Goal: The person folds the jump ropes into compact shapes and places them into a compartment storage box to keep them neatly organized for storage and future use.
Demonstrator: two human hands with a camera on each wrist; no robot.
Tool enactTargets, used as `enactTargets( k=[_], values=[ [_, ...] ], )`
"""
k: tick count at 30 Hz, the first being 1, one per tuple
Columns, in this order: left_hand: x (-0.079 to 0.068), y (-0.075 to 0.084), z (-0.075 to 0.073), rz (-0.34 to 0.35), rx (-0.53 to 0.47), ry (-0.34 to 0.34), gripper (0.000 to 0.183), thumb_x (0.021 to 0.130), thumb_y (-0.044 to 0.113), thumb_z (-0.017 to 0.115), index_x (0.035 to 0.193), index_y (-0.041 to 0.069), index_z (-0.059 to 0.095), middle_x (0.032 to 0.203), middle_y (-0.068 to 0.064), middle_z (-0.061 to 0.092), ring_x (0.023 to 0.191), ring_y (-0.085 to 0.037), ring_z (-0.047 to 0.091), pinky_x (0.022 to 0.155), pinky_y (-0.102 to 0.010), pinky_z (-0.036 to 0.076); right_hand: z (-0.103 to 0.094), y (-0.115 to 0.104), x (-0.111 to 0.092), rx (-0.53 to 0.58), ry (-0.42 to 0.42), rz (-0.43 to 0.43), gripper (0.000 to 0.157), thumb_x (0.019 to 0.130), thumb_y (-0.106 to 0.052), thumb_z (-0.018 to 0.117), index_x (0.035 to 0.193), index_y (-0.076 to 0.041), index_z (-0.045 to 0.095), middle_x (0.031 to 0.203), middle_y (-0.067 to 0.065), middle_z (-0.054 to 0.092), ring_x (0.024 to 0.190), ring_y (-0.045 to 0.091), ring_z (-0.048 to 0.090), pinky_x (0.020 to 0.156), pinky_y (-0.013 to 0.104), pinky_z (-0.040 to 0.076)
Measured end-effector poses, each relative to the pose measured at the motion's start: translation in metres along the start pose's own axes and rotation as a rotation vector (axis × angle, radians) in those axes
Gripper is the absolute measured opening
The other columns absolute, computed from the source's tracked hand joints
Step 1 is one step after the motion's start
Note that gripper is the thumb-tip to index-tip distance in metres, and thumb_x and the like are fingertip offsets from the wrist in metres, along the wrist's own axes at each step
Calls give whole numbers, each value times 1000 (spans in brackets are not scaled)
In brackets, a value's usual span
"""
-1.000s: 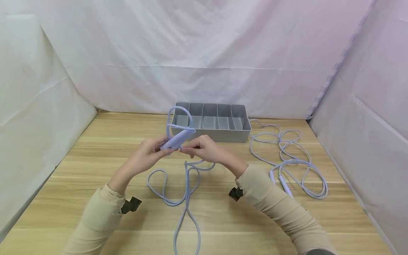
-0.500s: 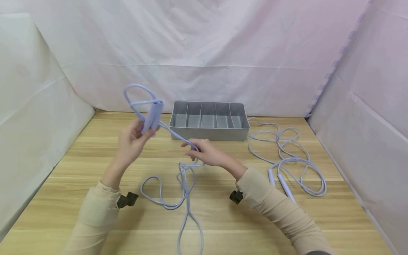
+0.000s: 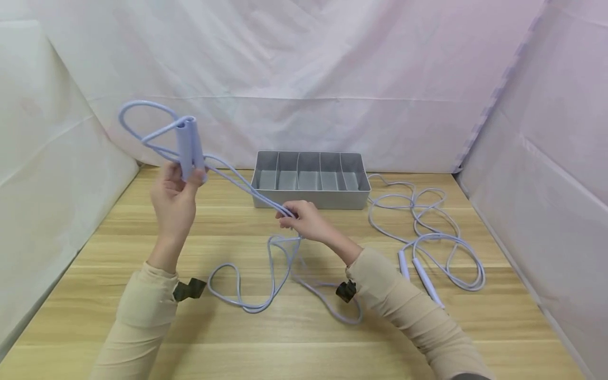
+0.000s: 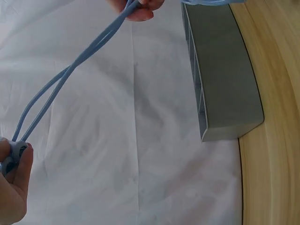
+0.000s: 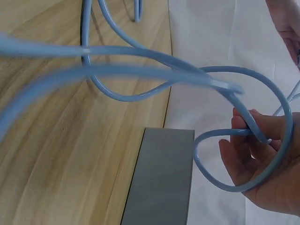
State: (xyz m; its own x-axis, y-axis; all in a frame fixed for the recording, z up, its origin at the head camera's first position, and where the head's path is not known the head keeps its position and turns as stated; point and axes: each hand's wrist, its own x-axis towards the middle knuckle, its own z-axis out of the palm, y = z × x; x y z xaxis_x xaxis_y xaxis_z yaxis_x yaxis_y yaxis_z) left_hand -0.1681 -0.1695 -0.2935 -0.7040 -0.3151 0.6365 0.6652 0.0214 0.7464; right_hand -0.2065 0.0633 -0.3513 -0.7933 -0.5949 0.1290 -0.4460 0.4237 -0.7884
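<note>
My left hand [image 3: 177,203] holds up the two lavender handles of a jump rope [image 3: 186,145], side by side and nearly upright, at the left. Above them the cord makes a loop. From the handles a doubled stretch of cord slants down to my right hand [image 3: 309,219], whose fingers curl round it in front of the tray. Below that hand the rest of the cord hangs and lies in loose loops on the table. In the right wrist view, blue-looking cord [image 5: 239,70] loops around my right fingers. The left wrist view shows the strands [image 4: 70,70] stretched between both hands.
A grey tray [image 3: 311,199] with several compartments stands at the back middle of the wooden table [image 3: 228,343]. To its right lies a second lavender jump rope [image 3: 427,279] in tangled loops. White cloth walls enclose the table's back and sides.
My left hand has moved left and up with the handles, now upright. The right hand has taken the doubled cord, which is drawn out between the hands. Cord near the front edge has pulled up.
</note>
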Motion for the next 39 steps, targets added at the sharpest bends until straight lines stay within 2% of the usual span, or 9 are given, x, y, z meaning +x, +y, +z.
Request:
enactTargets(
  k=[4,11,15,19,21,26,31,34,39],
  values=[
    [3,4,2,58,-106,137,21,79,-7,63,100,-4,61,87,-8,68,76,-17,63,68,-20,52,-2,1,4,50,-6,17,9,90,-8,55,88,-2,61,77,6,65,77,28,60,60,21,44],
    [8,6,-2,37,-182,307,18,78,-9,63,94,-4,59,81,-11,65,68,-16,60,62,-20,52,-5,-3,-4,131,-58,-25,15,93,-10,51,95,1,60,73,7,59,67,22,56,56,24,43],
    [11,8,-5,-15,-79,325,12,80,-7,61,91,-4,60,78,-11,64,65,-16,60,59,-20,52,-4,-10,-10,-135,40,-173,16,95,-14,47,94,-5,61,61,-1,45,53,11,36,52,21,32],
    [11,8,-8,-100,191,305,10,84,-1,60,94,-2,60,83,-9,66,66,-11,62,61,-18,52,-3,-19,-17,-508,153,-380,13,91,-17,53,89,-9,64,57,-6,44,51,8,33,54,23,27],
    [10,7,-9,-111,338,287,13,85,1,59,97,-4,60,88,-11,67,65,-7,60,61,-15,51,-3,-23,-21,-603,166,-457,11,89,-18,57,89,-11,66,59,-7,49,53,8,36,55,24,29],
    [8,-2,-10,-65,656,200,21,85,5,60,104,-5,61,99,-15,67,67,-6,59,61,-13,47,-3,-32,-28,-757,168,-587,8,85,-21,63,87,-15,67,70,-9,62,62,9,48,59,24,33],
    [1,-18,-11,41,905,46,24,84,6,62,107,-1,61,89,-20,67,66,-31,61,57,-38,46,-5,-38,-30,-901,183,-703,8,81,-26,66,84,-19,66,73,-10,63,67,10,51,63,23,38],
    [-6,-28,-11,140,1029,-115,24,83,3,61,106,-4,59,77,-23,65,51,-34,56,45,-42,40,-10,-43,-29,-926,213,-766,8,80,-25,68,83,-17,67,71,-9,63,66,11,50,63,23,38],
    [-22,-36,-5,246,1231,-459,19,81,-5,59,100,-5,56,66,-18,63,35,-17,40,32,-26,31,-27,-53,-28,-949,289,-833,10,79,-23,69,82,-14,67,73,-6,63,67,12,51,61,25,35]
  ],
)
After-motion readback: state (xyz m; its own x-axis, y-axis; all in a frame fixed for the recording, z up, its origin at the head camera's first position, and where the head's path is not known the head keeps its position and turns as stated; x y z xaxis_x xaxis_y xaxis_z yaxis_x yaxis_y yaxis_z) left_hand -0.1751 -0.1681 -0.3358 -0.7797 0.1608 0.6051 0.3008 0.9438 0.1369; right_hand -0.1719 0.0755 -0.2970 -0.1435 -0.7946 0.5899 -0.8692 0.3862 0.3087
